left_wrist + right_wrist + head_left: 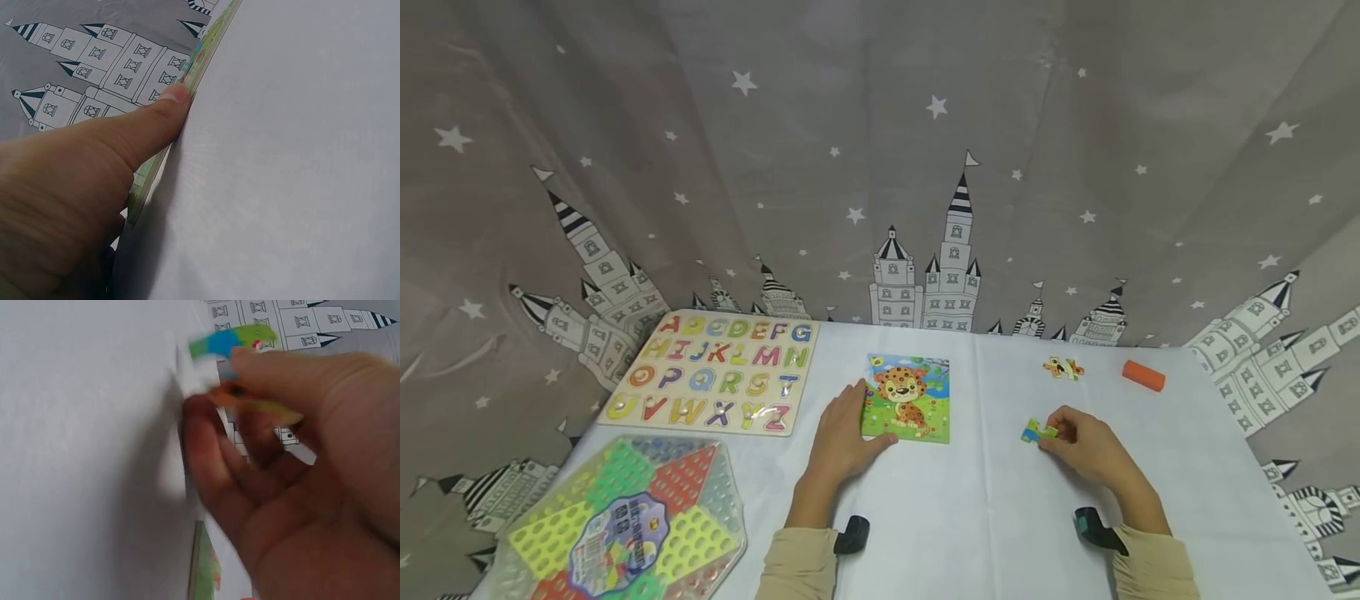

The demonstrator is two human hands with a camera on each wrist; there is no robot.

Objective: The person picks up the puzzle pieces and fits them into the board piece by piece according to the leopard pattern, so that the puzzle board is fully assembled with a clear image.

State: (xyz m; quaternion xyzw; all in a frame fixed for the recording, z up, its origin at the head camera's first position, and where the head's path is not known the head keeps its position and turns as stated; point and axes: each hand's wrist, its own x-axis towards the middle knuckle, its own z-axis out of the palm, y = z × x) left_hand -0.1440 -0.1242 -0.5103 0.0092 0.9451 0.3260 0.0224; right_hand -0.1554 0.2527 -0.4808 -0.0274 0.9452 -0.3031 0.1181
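A square jigsaw puzzle (906, 400) with a spotted leopard cub lies on the white cloth. My left hand (841, 437) holds its near left corner, fingers along the left side and thumb (159, 115) against the near edge. Off to the right, my right hand (1086, 443) pinches a green and blue puzzle piece (1033, 431) between thumb and fingers. That piece (231, 342) is blurred in the right wrist view. An orange and yellow patch shows by the fingertips there. Beyond the right hand lies a yellow and orange puzzle piece (1063, 368).
An orange cylinder (1143, 375) lies at the back right. The alphabet board (715, 372) is at the back left, and a wrapped hexagonal game board (625, 525) sits nearer. A green flat piece (203, 562) stands near the right hand. Behind the table hangs a grey castle-print curtain (850, 125).
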